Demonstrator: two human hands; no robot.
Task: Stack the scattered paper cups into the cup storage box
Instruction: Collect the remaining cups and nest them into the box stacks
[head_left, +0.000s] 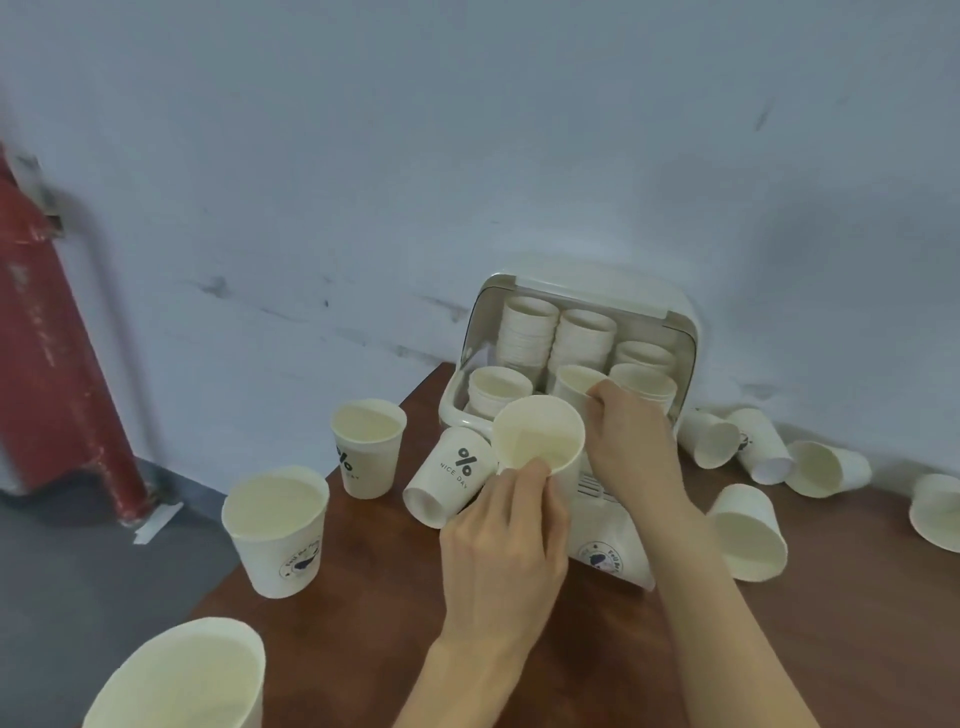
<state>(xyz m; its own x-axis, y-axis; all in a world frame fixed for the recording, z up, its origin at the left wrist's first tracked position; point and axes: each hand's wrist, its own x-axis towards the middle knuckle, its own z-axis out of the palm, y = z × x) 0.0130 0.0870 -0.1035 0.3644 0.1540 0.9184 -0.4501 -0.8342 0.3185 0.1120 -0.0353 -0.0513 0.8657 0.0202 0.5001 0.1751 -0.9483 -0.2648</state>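
Head view of a brown table set against a pale wall. The left hand pinches the near rim of an upright cup, thumb inside and fingers outside, holding it raised in front of the storage box. The right hand reaches into the open box, its fingers curled round the rim of a second cup in the front row. The box stands at the far edge of the table, just before the wall, with its clear lid swung up; inside stand several nested stacks. Loose cups lie around it: one on its side, printed "% NICE DAY", just left of the held cup; three upright ones further left and nearer the camera; several tipped over to the right of the box. A red pipe rises from the grey floor at far left.
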